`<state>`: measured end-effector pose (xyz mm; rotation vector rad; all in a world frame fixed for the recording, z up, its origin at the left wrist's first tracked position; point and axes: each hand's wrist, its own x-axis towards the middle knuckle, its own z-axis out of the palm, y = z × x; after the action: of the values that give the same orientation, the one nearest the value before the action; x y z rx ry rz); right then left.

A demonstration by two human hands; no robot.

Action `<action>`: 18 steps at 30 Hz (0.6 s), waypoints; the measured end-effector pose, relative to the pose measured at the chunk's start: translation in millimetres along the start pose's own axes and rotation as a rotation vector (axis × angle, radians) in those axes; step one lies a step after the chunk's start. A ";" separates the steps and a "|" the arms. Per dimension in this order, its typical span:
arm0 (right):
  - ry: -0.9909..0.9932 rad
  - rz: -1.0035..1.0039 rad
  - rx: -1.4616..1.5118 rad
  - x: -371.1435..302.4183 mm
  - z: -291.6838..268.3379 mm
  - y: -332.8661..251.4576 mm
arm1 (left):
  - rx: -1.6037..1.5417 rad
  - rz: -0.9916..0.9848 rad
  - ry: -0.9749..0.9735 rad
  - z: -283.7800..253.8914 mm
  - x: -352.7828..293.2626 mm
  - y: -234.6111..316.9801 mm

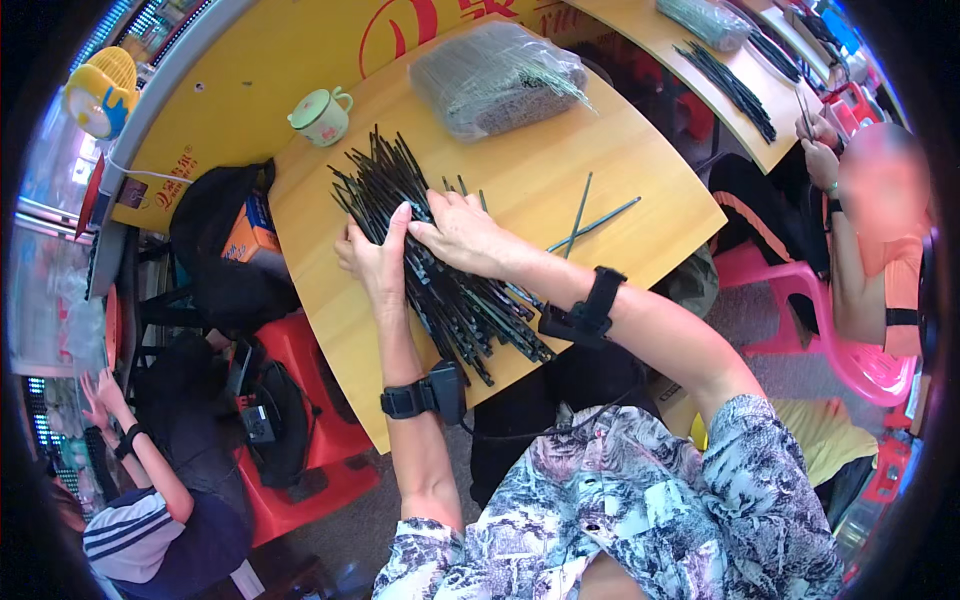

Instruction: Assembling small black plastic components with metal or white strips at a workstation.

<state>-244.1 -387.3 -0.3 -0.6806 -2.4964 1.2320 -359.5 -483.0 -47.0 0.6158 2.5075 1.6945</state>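
Observation:
A large bundle of thin dark rods point(460, 305) lies on the wooden table in front of me, fanned out at both ends. They look black with some greenish shine; their exact kind cannot be made out. My left hand point(377, 262) curves round the bundle's left side, thumb up along the top. From the right, my right hand point(468, 235) presses over the same bundle, its fingertips partly hidden among the rods. The two thumbs nearly meet. To the right, two loose rods point(603, 216) cross on the tabletop.
A clear plastic bag point(497, 82) of thin stems sits at the table's far side, near a lidded mug point(321, 117). Red chairs point(318, 400) stand at left, a pink chair point(858, 350) at right. People work on both sides; another table point(660, 35) holds more rods.

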 end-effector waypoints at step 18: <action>0.139 -0.242 0.164 -29.9 -120.4 -24.6 | 0.172 0.066 -0.203 -20.0 -45.3 33.2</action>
<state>-173.0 -335.2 90.4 -0.3955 -2.2569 1.2362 -313.4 -506.0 -17.1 0.8458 2.5278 1.3653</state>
